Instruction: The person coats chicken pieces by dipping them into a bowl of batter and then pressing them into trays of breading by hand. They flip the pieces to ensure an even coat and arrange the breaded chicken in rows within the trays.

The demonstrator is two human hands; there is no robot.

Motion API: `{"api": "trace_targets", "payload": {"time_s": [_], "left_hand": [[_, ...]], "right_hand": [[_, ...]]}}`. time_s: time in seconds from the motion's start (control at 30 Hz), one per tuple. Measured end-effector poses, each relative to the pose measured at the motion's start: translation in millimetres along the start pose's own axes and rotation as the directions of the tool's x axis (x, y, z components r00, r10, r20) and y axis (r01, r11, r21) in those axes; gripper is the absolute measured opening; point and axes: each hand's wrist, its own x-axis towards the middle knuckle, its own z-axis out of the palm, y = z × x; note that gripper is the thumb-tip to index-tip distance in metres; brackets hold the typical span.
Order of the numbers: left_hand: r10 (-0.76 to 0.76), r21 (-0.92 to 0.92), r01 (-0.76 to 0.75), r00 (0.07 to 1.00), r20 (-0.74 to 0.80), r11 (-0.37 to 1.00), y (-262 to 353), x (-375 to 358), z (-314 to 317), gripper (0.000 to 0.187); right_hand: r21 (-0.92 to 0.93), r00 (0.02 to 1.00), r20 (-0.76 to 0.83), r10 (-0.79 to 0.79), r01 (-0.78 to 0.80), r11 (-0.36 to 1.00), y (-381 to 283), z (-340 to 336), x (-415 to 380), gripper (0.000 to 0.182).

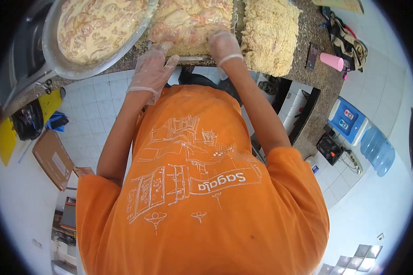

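My left hand, in a clear plastic glove, is at the near left edge of a metal tray. Its fingers are apart and hold nothing. Raw chicken pieces lie on crumb coating in this tray. At the tray's right side, my gloved right hand is down against the chicken with fingers curled; what is in them is hidden. On the right is a heap of crumb-coated pieces. To the left, a large metal bowl holds more chicken in pale, creamy batter.
The speckled counter carries a pink cup, a dark phone-like slab and a striped bag at right. Below stand a blue water dispenser and a cardboard box. A black appliance is at far left.
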Motion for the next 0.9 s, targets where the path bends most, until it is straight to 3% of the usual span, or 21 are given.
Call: {"api": "trace_targets", "payload": {"time_s": [0.03, 0.1, 0.13, 0.2, 0.33, 0.43, 0.5, 0.53, 0.57, 0.6, 0.63, 0.67, 0.7, 0.73, 0.77, 0.8, 0.83, 0.87, 0.9], "left_hand": [[0.048, 0.033, -0.047, 0.999, -0.016, 0.998, 1, 3, -1, 0.046], [0.05, 0.021, -0.049, 0.999, -0.01, 0.999, 4, 4, -12, 0.047], [0.046, 0.007, -0.046, 0.999, -0.007, 0.999, 6, 4, -17, 0.047], [0.034, 0.016, -0.034, 0.999, 0.0, 0.999, 0, 5, -17, 0.047], [0.08, 0.015, -0.08, 0.997, -0.009, 0.997, -6, -1, -17, 0.047], [0.063, 0.002, -0.063, 0.997, 0.035, 0.998, -4, -6, -24, 0.047], [0.065, 0.012, -0.065, 0.997, 0.034, 0.998, -11, -7, -20, 0.048], [0.068, 0.024, -0.069, 0.997, 0.039, 0.997, -15, -9, -18, 0.05], [0.061, 0.02, -0.061, 0.997, 0.038, 0.998, -15, -11, -18, 0.05], [0.071, -0.001, -0.071, 0.997, 0.013, 0.998, -13, -12, -19, 0.05], [0.081, -0.023, -0.081, 0.997, -0.012, 0.996, -10, -12, -20, 0.049], [0.075, -0.028, -0.075, 0.997, -0.014, 0.997, -9, -12, -21, 0.049], [0.071, -0.051, -0.072, 0.997, -0.01, 0.996, -7, -10, -21, 0.048], [0.068, -0.075, -0.069, 0.998, -0.006, 0.995, -6, -9, -20, 0.046], [0.064, -0.083, -0.064, 0.998, -0.01, 0.994, -4, -6, -18, 0.046], [0.113, -0.077, -0.115, 0.993, -0.035, 0.99, -3, -3, -15, 0.044], [0.162, -0.07, -0.166, 0.985, -0.061, 0.984, 1, 1, -14, 0.042], [0.157, -0.077, -0.162, 0.985, -0.066, 0.984, 9, 6, -12, 0.042], [0.272, 0.146, -0.3, 0.945, 0.18, 0.943, 24, 14, -13, 0.039]], "right_hand": [[0.0, 1.0, -0.003, 0.009, -0.009, 1.0, -3, -13, 5, 0.015], [0.22, 0.959, -0.046, 0.28, -0.263, 0.939, -13, -37, 9, 0.015], [0.221, 0.957, -0.046, 0.285, -0.268, 0.938, -17, -42, 13, 0.015], [0.027, 0.996, 0.08, -0.028, 0.026, 0.999, -28, -45, 23, 0.013], [0.082, 1.0, 0.029, -0.008, 0.005, 0.997, -39, -21, 30, 0.017], [0.082, 0.989, 0.144, 0.017, -0.029, 0.996, -28, -15, 43, 0.023], [0.261, 0.959, 0.166, 0.231, -0.269, 0.927, -19, -57, 48, 0.025], [0.438, 0.924, 0.265, 0.275, -0.37, 0.82, -12, -75, 45, 0.027], [0.436, 0.924, 0.271, 0.269, -0.367, 0.822, 2, -73, 38, 0.027], [0.23, 0.971, 0.204, 0.125, -0.172, 0.958, 21, -63, 31, 0.028], [-0.001, 0.984, 0.172, -0.037, 0.038, 0.999, 41, -48, 24, 0.031], [-0.003, 0.983, 0.177, -0.043, 0.044, 0.999, 65, -4, 10, 0.031], [0.587, 0.989, 0.089, 0.119, -0.149, 0.796, 101, 38, -5, 0.034], [0.947, 0.947, 0.118, 0.298, -0.197, 0.253, 128, 90, -1, 0.043], [0.945, 0.949, 0.12, 0.292, -0.199, 0.259, 129, 76, -4, 0.043], [0.77, 0.965, 0.11, 0.238, -0.234, 0.594, 123, 50, -7, 0.043], [0.486, 0.976, 0.118, 0.182, -0.217, 0.846, 123, 39, -11, 0.043], [0.481, 0.977, 0.121, 0.176, -0.213, 0.85, 118, 33, -11, 0.043], [0.533, 0.97, 0.082, 0.227, -0.235, 0.813, 117, 34, -13, 0.04]]}}
